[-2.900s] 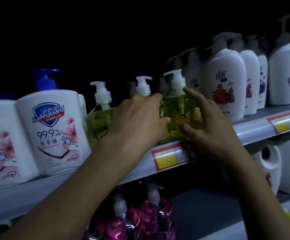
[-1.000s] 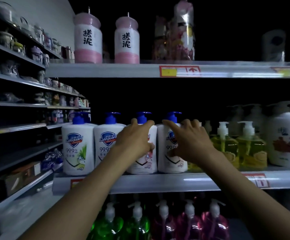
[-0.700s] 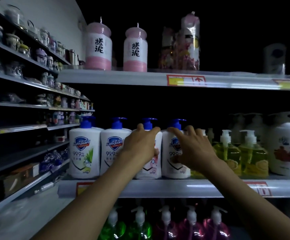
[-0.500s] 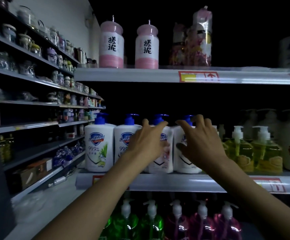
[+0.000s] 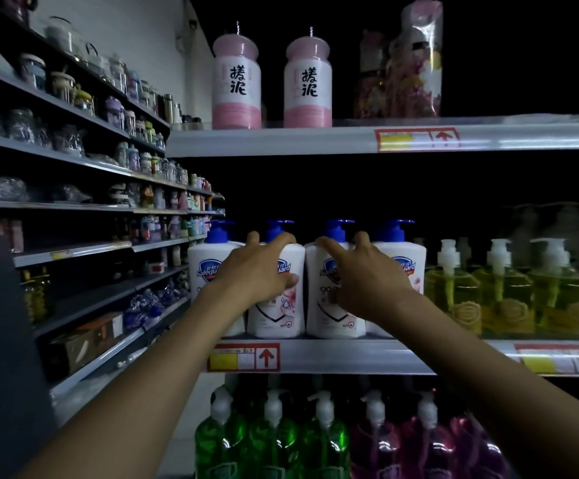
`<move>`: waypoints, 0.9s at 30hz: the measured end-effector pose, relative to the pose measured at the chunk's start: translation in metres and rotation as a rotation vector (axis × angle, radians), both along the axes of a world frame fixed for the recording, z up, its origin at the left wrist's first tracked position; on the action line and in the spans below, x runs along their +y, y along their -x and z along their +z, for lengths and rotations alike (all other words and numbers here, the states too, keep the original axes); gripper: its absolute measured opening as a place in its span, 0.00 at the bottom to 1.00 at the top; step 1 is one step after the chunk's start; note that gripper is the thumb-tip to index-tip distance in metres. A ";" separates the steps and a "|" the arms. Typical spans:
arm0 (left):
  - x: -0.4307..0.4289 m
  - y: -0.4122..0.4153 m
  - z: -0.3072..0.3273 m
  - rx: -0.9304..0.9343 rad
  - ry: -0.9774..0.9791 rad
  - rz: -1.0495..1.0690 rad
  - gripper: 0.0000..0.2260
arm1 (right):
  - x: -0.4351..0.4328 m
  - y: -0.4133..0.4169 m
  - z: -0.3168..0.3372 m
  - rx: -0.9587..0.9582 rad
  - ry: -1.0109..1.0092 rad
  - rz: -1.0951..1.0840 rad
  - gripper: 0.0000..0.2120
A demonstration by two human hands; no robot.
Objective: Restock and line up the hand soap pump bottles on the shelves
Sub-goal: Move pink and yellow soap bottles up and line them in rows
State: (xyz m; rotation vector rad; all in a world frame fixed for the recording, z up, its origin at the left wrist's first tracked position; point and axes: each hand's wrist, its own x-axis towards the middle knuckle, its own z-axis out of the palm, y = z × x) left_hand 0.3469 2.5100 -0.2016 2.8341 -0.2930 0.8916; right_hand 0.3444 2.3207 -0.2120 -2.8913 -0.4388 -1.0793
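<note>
As both slid leftward, left hand gripping, right hand touching Safeguard bottles

Left hand grips second bottle, right hand — touching third bottle

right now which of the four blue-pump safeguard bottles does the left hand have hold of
The second bottle from the left: the left hand curls its fingers over its shoulder, thumb on its label. The right hand lies across the third and fourth.
</note>
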 end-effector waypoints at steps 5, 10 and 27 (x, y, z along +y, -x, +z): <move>0.003 -0.002 0.001 0.039 -0.017 -0.027 0.27 | 0.003 0.001 0.001 0.026 -0.012 0.008 0.43; 0.008 0.011 -0.001 0.003 0.041 -0.106 0.26 | 0.011 0.015 0.003 -0.023 -0.009 -0.036 0.40; 0.091 -0.002 -0.008 -0.050 -0.062 0.034 0.33 | 0.073 -0.002 0.006 0.109 -0.009 0.173 0.43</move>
